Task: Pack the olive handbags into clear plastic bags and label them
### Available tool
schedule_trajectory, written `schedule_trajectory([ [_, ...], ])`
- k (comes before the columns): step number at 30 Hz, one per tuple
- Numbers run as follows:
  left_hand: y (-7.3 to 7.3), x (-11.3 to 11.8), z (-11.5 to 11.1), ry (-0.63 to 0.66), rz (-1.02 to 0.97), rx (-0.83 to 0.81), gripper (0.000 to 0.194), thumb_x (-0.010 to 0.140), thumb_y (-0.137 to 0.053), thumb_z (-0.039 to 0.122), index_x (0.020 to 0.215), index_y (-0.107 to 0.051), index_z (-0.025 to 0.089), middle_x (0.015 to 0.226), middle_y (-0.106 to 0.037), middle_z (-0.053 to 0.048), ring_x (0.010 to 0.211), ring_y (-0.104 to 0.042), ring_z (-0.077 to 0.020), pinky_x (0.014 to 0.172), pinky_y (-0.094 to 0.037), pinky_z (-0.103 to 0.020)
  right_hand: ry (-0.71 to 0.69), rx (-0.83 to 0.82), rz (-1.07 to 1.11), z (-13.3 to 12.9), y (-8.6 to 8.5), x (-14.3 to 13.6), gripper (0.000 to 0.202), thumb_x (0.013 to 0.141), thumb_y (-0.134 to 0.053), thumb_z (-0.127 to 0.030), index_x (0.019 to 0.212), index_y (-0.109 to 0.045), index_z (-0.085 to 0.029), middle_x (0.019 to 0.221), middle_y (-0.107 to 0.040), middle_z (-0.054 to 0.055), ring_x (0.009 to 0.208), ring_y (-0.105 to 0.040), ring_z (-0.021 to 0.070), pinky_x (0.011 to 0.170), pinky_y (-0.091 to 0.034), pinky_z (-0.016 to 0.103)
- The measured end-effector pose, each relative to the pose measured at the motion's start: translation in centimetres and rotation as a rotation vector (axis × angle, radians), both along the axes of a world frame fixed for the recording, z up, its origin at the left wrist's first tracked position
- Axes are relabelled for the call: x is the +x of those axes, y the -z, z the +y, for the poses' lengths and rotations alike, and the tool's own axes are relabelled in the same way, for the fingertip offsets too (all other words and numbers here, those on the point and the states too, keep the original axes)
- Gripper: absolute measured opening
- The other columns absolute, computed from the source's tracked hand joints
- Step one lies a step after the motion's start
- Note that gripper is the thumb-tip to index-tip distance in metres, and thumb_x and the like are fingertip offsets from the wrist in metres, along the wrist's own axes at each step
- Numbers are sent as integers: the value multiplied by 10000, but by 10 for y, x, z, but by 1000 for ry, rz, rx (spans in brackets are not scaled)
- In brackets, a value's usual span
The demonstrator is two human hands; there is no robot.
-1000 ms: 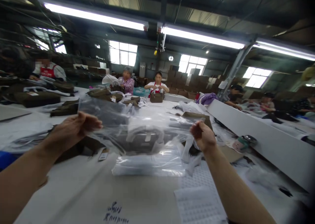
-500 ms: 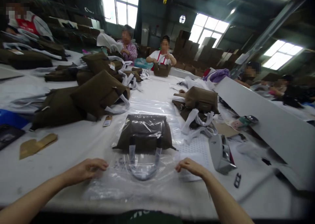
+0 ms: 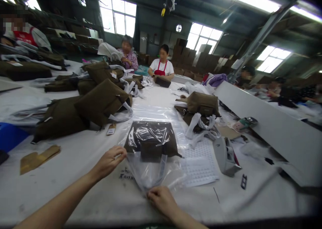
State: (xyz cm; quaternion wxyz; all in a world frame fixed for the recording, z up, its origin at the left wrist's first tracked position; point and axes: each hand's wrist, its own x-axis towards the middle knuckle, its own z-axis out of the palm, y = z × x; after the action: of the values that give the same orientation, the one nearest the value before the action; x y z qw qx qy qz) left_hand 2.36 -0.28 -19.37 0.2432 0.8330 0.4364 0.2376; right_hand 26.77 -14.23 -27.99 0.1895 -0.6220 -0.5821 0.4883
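Lying flat on the white worktop [image 3: 75, 175], a dark brown fabric bag [image 3: 151, 140] sits inside a clear plastic sleeve [image 3: 153, 168], its pale handles pointing toward the person. The left hand [image 3: 110, 160] pinches the sleeve's edge just left of the bag, fingers closed on the film. The right hand [image 3: 161, 198] presses the sleeve's near end in front of the bag; whether its grip closes on the film cannot be told. A grey handheld device [image 3: 225, 155] lies right of the bag, and a pile of brown bags [image 3: 83, 108] behind it to the left.
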Motion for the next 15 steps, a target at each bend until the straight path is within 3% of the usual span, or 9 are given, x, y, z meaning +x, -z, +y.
schedule_trajectory([
  [3,-1,42,21,-95,80,207,292,857,-455,368,699,-635,201,818,-602,-34,813,-545,-174,780,-432,-299,245,-380,329,5,1,-8,215,758,-493,-184,590,-628,-178,574,-599,-16,317,-328,62,335,-211,193],
  [7,21,80,30,-196,99,325,198,834,-492,303,750,-620,177,762,-568,-61,764,-531,-216,749,-434,-364,353,-503,445,9,12,-21,251,699,-469,-73,503,-597,-164,535,-579,-2,285,-288,52,279,-124,196],
  [10,43,99,11,-269,106,366,221,869,-432,291,811,-603,163,790,-573,-73,794,-544,-229,780,-441,-393,390,-518,498,9,19,-23,268,707,-452,-89,508,-613,-165,515,-573,0,272,-271,50,264,-114,199],
  [12,57,112,-9,-298,112,380,233,874,-428,285,976,-594,158,960,-587,-98,949,-538,-246,871,-424,-414,380,-508,486,8,22,-24,257,719,-454,-128,541,-634,-171,477,-545,-10,256,-266,52,261,-97,204],
  [15,80,133,-32,-350,146,451,391,863,-437,254,1239,-475,152,1262,-476,-128,1231,-379,-288,1016,-331,-460,263,-498,432,2,26,-24,232,743,-493,-228,584,-659,-192,356,-420,-45,234,-271,71,266,-129,203],
])
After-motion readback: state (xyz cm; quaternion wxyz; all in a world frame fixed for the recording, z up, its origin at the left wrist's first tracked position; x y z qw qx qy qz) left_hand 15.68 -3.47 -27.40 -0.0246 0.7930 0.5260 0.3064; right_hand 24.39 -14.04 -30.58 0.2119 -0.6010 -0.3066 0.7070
